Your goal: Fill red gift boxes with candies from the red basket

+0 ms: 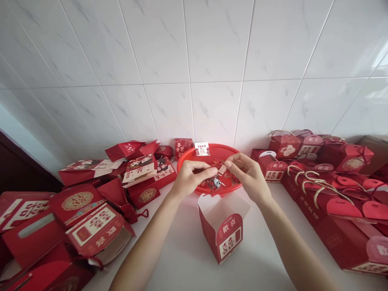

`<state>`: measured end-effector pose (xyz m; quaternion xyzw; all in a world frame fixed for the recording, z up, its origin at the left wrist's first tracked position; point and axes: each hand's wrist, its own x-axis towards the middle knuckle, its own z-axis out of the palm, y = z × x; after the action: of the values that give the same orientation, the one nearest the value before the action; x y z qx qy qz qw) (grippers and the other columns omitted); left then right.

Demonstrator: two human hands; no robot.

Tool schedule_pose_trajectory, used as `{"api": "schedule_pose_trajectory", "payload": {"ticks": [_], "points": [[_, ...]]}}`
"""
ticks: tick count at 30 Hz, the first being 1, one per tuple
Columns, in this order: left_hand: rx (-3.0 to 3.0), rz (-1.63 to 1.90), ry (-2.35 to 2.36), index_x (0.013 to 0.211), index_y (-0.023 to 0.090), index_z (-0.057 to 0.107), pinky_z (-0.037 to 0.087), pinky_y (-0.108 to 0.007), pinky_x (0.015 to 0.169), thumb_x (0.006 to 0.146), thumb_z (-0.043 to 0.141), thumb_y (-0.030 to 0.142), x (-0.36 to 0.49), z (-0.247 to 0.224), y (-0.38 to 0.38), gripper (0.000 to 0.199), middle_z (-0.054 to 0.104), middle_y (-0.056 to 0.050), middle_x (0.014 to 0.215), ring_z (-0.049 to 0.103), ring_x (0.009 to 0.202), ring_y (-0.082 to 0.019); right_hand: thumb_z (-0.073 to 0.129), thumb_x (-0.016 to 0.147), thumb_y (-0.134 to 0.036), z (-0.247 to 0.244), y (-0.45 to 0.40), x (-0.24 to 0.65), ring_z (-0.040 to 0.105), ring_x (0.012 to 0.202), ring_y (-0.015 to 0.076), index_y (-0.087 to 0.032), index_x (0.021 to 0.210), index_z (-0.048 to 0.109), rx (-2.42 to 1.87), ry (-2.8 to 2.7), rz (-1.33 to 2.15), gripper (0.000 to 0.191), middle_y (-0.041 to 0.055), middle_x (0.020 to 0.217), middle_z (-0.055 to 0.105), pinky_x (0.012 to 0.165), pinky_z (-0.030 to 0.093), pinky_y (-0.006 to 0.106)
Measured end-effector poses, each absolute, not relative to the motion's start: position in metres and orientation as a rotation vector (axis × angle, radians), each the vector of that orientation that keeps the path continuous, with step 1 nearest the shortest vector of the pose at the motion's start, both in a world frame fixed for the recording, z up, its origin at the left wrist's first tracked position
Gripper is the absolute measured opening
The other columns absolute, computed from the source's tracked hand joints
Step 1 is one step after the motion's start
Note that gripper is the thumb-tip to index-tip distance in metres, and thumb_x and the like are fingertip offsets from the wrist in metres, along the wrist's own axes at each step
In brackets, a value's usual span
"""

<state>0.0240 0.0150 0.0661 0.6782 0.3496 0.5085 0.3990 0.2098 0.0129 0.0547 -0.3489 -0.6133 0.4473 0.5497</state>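
Note:
Over the red plastic basket (184, 155) my left hand (194, 176) is closed in a pinch on a small shiny silver-and-dark wrapped piece (216, 184). My right hand (250, 178) is beside it, thumb and fingers pinched together above the basket's right half; what they hold, if anything, is too small to make out. Small red wrapped items (224, 180) lie in the basket, partly hidden by my hands. Between my forearms, in front of the basket, an open red paper gift box (228, 232) stands upright with its top flaps apart and a white inside.
Many folded red boxes (87, 202) are heaped on the left of the white table (182, 258). Rows of red boxes with rope handles (318, 214) stand on the right. A small red box (183, 147) and a white card (202, 148) are near the tiled wall (212, 48).

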Motion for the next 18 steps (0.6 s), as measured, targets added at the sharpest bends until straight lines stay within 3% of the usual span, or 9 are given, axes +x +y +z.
{"api": "schedule_pose_trajectory", "payload": {"ticks": [4,8,12,18], "points": [[1.760,1.115,0.806,0.085,0.020,0.083,0.048,-0.030,0.059,0.081,0.075,0.035,0.031,0.065,0.011,0.017,0.072,-0.006,0.071,0.061,0.063,-0.018,0.066,0.089,-0.057,0.048,0.014,0.205,0.051,0.062,0.0137,-0.021,0.081,0.060,-0.873,-1.553,0.798,0.037,0.0021,0.072,0.061,0.054,0.040,0.027],[1.791,1.169,0.824,0.079,0.021,0.083,0.050,-0.031,0.062,0.085,0.072,0.036,0.035,0.062,0.009,0.019,0.072,-0.005,0.070,0.062,0.064,-0.019,0.058,0.094,-0.058,0.047,0.012,0.203,0.049,0.063,0.0144,-0.021,0.078,0.060,-0.892,-1.608,0.695,0.040,0.0026,0.072,0.060,0.056,0.041,0.028],[1.759,1.250,0.865,0.076,0.021,0.082,0.052,-0.032,0.065,0.082,0.074,0.034,0.032,0.062,0.010,0.016,0.073,-0.005,0.071,0.066,0.069,-0.021,0.057,0.092,-0.062,0.054,0.010,0.208,0.049,0.061,0.0133,-0.020,0.081,0.062,-0.840,-1.610,0.907,0.043,0.0008,0.071,0.058,0.056,0.041,0.027],[1.751,1.312,0.904,0.077,0.021,0.082,0.051,-0.028,0.068,0.082,0.073,0.031,0.026,0.065,0.012,0.014,0.074,-0.004,0.073,0.065,0.071,-0.019,0.071,0.087,-0.050,0.062,0.010,0.215,0.064,0.085,0.0179,-0.020,0.098,0.066,-0.726,-1.633,1.199,0.032,0.0059,0.096,0.069,0.075,0.054,0.031]]}}
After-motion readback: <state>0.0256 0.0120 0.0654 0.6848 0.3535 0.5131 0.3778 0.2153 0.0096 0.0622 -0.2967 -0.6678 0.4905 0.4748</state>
